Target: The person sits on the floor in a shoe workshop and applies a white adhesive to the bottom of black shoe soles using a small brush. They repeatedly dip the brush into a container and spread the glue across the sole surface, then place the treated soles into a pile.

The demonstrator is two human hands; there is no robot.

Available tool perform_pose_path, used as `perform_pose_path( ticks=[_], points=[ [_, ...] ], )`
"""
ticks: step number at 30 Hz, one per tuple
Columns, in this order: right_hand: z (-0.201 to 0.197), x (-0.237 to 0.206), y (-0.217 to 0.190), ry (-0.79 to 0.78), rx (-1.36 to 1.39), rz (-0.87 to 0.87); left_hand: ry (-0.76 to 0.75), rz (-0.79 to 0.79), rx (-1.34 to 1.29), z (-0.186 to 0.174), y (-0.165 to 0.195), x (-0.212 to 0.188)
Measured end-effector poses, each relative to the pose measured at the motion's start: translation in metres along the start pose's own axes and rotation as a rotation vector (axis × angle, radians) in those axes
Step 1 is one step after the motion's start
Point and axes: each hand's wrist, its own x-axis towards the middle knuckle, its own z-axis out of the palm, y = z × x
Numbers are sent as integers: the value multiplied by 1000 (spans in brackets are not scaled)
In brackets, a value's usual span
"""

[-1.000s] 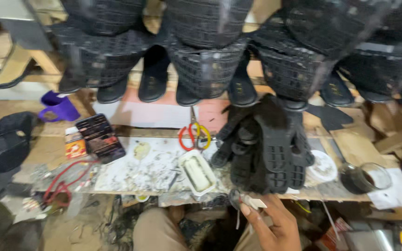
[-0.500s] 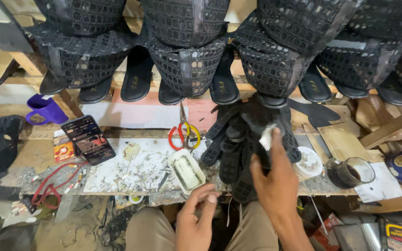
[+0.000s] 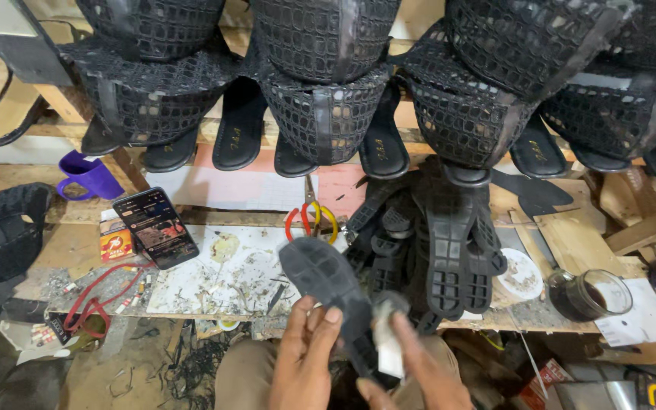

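Head view: stack of black ridged rubber shoe soles [image 3: 449, 250] on the cluttered wooden workbench [image 3: 571, 235]. Just in front, one black rubber sole [image 3: 328, 285], tilted, is gripped from below by the left hand [image 3: 305, 357]. Right hand [image 3: 411, 364] pinches a small grey-white cloth [image 3: 386, 334] against it.

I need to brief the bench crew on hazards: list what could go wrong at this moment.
1. The left hand holds a black shoe sole past the bench edge; it could drop among the floor clutter.
2. The leaning pile of black soles could slide onto the glass of dark liquid.
3. The right hand works a whitish rag near the red-handled scissors.
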Motion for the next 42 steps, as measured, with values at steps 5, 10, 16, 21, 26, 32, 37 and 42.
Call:
perform_pose_path(
  ticks=[5, 10, 16, 21, 26, 32, 37, 42],
  points=[
    [0, 32, 3, -189, 173, -206, -7, 174, -161, -34, 15, 2],
    [22, 84, -5, -149, 247, 35, 137, 33, -70, -72, 19, 8],
    [63, 118, -6, -259, -116, -243, 77, 121, -153, -102, -38, 10],
    [85, 127, 4, -306, -237, -300, 52, 20, -75, -117, -70, 20],
    [89, 129, 7, -375, -312, -250, -21, -9, -184, -122, -79, 31],
    [69, 123, -4, -231, -157, -245, 38, -88, -169, -115, -80, 32],
    [57, 116, -10, -280, -191, -193, -14, -52, -109, -104, -65, 25],
    [54, 106, -8, -247, -131, -132, 24, -69, -201, -85, -42, 22]
  ],
)
